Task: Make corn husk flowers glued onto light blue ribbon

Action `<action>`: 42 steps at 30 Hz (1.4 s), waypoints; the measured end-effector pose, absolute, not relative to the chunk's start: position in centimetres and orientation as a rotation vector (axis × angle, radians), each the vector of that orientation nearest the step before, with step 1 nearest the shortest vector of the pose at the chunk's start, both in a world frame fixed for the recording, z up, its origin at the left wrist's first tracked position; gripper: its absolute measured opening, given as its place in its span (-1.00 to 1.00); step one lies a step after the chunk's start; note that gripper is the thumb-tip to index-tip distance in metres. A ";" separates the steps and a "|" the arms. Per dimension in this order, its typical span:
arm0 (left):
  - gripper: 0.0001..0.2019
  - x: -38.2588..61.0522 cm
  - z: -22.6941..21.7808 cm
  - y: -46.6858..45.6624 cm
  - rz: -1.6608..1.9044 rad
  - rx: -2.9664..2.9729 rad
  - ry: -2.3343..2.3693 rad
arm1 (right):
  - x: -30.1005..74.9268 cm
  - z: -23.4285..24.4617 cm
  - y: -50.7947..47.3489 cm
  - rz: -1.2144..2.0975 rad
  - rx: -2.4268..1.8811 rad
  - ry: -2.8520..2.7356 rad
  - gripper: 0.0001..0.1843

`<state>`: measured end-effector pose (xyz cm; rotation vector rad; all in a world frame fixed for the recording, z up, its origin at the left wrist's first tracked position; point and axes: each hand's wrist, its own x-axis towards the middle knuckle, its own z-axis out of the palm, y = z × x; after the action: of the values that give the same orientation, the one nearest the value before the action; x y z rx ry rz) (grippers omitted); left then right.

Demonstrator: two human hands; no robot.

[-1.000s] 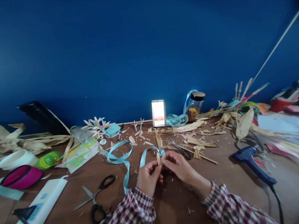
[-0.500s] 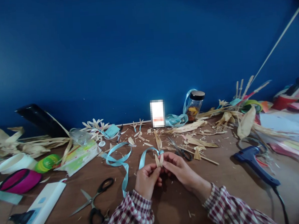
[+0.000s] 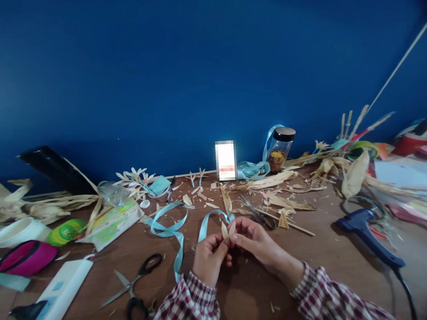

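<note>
Centrally, your left hand and right hand meet over table. Fingertips of both pinch two corn-husk petals, tips upright. Husk probably light, thin, brittle: hold at base, gently, or it splits. Blue ribbon just behind.

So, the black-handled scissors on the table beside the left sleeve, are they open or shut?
Open. The scissors lie flat on the table, with their two blades spread apart in a V that points left.
</note>
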<state>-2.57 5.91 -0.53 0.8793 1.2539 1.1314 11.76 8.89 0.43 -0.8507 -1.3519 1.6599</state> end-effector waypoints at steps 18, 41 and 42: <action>-0.64 -2.6 -0.4 5.9 1.137 0.923 1.287 | 11.6 0.0 9.0 1.536 -1.017 -1.381 -0.74; -0.38 -2.4 -0.5 6.0 1.170 0.900 1.235 | 11.4 0.2 8.9 1.547 -0.980 -1.382 -0.81; -0.36 -2.4 -0.5 6.0 1.177 0.914 1.231 | 11.4 0.2 8.9 1.547 -0.973 -1.382 -0.79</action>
<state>-2.45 5.97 -0.52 0.9145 1.2314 1.1775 11.43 8.87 0.21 -0.9734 -1.3816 1.5472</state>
